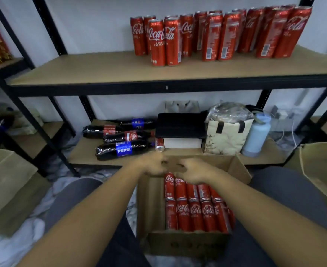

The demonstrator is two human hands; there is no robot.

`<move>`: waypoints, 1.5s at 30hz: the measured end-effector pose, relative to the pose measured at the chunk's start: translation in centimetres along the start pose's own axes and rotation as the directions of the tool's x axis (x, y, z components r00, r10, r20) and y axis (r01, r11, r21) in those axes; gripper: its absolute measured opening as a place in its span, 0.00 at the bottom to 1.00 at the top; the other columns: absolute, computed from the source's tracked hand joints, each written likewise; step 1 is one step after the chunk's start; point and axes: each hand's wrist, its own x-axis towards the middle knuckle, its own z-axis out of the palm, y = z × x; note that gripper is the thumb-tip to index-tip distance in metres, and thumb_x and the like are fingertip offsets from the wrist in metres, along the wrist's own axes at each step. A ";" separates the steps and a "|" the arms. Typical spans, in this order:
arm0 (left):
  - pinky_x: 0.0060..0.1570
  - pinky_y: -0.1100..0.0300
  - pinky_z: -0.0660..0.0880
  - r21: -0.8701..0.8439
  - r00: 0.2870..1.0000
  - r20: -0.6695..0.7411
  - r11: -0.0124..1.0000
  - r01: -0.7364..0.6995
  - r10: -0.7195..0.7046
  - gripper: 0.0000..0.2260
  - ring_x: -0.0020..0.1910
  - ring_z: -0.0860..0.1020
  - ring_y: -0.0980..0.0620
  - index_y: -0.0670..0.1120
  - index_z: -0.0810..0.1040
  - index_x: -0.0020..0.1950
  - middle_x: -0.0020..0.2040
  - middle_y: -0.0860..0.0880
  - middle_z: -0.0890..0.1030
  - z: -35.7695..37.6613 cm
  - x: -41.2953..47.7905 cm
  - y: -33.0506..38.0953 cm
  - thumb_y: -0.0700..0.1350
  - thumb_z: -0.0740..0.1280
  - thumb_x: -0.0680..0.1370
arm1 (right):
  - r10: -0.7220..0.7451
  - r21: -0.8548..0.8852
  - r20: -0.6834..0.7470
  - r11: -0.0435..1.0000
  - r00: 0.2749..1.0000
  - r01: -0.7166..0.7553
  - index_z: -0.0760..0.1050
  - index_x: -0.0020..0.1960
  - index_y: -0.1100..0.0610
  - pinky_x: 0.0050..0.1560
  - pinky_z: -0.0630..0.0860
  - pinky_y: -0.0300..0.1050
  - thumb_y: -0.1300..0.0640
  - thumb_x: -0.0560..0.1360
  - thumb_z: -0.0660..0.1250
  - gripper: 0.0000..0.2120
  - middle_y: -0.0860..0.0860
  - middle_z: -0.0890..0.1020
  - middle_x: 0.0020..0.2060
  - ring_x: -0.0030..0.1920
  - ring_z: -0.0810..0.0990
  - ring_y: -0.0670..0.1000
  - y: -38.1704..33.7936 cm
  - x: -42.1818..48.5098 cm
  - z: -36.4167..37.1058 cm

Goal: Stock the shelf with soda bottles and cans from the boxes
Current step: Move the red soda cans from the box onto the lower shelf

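Open cardboard box, lower centre of frame: holds two rows of boxed cans, red, marked "Coca-Cola", five visible per row.

The left hand and right hand are side by side over the box's far end with fingers curled. Blur prevents confirming any grip.

Upper shelf: upright shelved cans, "Coca-Cola", too overlapped to count.

Lower shelf: four bottles lying flat, two Pepsi bottles and two Coca-Cola bottles, plus one single can on its side.

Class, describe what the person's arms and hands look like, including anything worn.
The left forearm and right forearm are bare: no sleeves. The left hand and right hand wear no gloves, watch or bracelet; blur hides any rings.
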 end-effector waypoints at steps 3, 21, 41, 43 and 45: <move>0.58 0.58 0.73 -0.042 0.993 0.115 0.998 0.040 -0.035 0.19 0.58 0.77 0.50 0.46 0.79 0.68 0.64 0.47 0.81 2.9 1.7 -1.3 0.52 0.68 0.80 | 0.055 0.070 0.128 0.995 0.990 -0.065 0.70 0.75 0.54 0.65 0.72 0.47 0.42 0.79 0.67 0.28 0.54 0.75 0.71 0.68 0.75 0.56 1.1 1.6 3.5; 0.60 0.58 0.72 -0.484 0.917 0.254 0.780 0.396 -0.308 0.24 0.63 0.78 0.47 0.43 0.73 0.72 0.67 0.44 0.78 19.2 15.9 -9.7 0.52 0.71 0.79 | 0.471 0.524 0.189 0.694 0.862 -0.494 0.80 0.60 0.53 0.56 0.78 0.51 0.41 0.76 0.69 0.20 0.54 0.83 0.55 0.56 0.82 0.57 4.9 11.5 22.4; 0.57 0.48 0.79 -0.765 0.873 0.056 0.541 0.349 -0.484 0.45 0.59 0.79 0.48 0.56 0.58 0.74 0.63 0.49 0.77 20.5 16.1 -10.8 0.39 0.81 0.66 | 0.345 0.088 0.094 0.932 0.934 -0.353 0.61 0.75 0.49 0.55 0.80 0.54 0.47 0.76 0.71 0.32 0.56 0.72 0.67 0.59 0.81 0.58 4.3 12.7 25.7; 0.56 0.53 0.79 -0.756 0.895 0.008 0.583 0.298 -0.446 0.47 0.56 0.80 0.49 0.58 0.57 0.77 0.60 0.50 0.78 19.5 14.5 -11.0 0.36 0.79 0.66 | 0.323 0.096 0.128 0.937 0.938 -0.336 0.63 0.74 0.49 0.55 0.79 0.53 0.45 0.74 0.73 0.33 0.56 0.76 0.64 0.59 0.81 0.59 4.2 12.4 25.0; 0.54 0.58 0.75 -0.690 0.910 -0.018 0.663 0.289 -0.414 0.43 0.55 0.79 0.51 0.54 0.60 0.75 0.57 0.52 0.78 18.6 12.8 -10.9 0.37 0.79 0.68 | 0.296 0.142 0.155 0.937 0.942 -0.318 0.68 0.69 0.52 0.56 0.79 0.52 0.45 0.72 0.75 0.30 0.55 0.80 0.60 0.59 0.81 0.59 4.0 12.0 24.2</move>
